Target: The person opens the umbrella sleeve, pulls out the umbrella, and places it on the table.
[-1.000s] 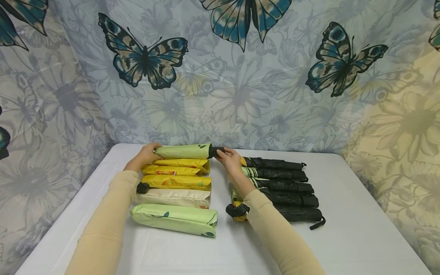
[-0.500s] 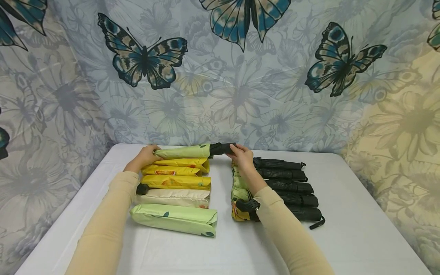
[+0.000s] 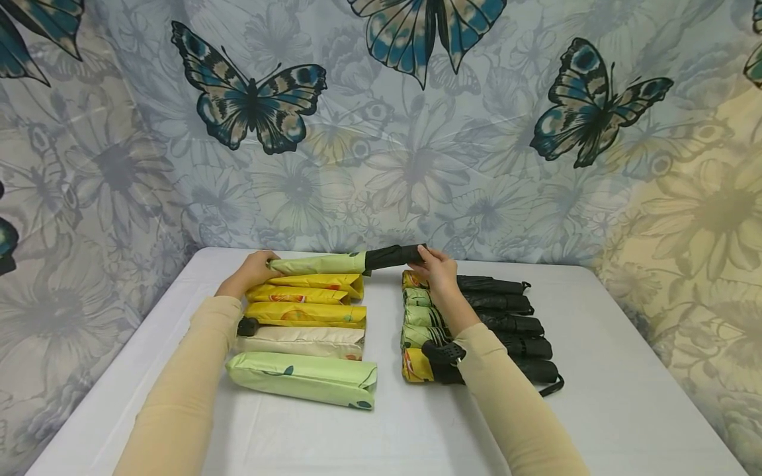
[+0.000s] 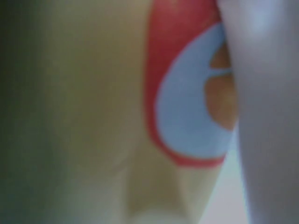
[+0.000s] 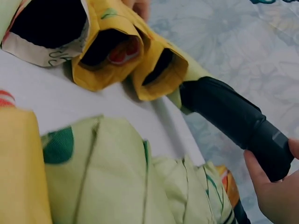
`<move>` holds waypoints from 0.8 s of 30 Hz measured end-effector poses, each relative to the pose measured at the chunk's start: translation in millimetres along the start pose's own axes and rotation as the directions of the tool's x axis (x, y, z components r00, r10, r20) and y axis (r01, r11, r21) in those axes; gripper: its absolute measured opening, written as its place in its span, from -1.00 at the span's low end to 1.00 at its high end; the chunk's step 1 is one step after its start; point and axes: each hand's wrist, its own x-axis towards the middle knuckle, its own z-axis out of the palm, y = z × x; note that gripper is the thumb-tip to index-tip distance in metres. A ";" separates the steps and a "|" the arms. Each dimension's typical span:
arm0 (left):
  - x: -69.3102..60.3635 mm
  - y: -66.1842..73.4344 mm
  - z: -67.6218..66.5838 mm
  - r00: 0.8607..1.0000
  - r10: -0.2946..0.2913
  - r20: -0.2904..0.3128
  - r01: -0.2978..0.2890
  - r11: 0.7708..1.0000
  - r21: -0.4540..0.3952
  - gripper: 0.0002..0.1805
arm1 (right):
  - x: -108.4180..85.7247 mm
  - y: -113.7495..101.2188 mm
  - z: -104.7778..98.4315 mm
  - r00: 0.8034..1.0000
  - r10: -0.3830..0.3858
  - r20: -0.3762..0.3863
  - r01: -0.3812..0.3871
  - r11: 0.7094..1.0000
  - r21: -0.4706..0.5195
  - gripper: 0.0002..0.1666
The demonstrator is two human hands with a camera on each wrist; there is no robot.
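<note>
At the far edge of the table my left hand (image 3: 253, 271) grips the left end of a light green umbrella sleeve (image 3: 321, 264). A black folded umbrella (image 3: 389, 256) sticks out of the sleeve's right opening, tilted slightly upward. Its outer end is pinched between the thumb and fingers of my right hand (image 3: 439, 272). The right wrist view shows this black umbrella (image 5: 224, 112) with my right hand (image 5: 280, 196) at its end; the part inside the sleeve is hidden. Blurred yellow printed fabric (image 4: 103, 112) fills much of the left wrist view.
Below the left hand lie several yellow sleeves (image 3: 315, 316), a cream sleeve (image 3: 309, 342) and another light green sleeve (image 3: 303, 378). Several folded umbrellas (image 3: 506, 304), black with green or yellow ends, lie in a row under the right forearm. A butterfly-printed cloth (image 3: 417, 165) hangs behind the white table (image 3: 619, 396).
My right hand has moved right, drawing more of the black umbrella out of the green sleeve. The left hand has stayed at the sleeve's left end.
</note>
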 end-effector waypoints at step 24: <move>-2.1 5.3 0.1 1.000 -0.008 -0.012 0.008 1.000 0.009 -0.55 | 6.5 -1.5 -36.6 0.970 -0.113 -0.216 0.136 0.986 0.093 -0.37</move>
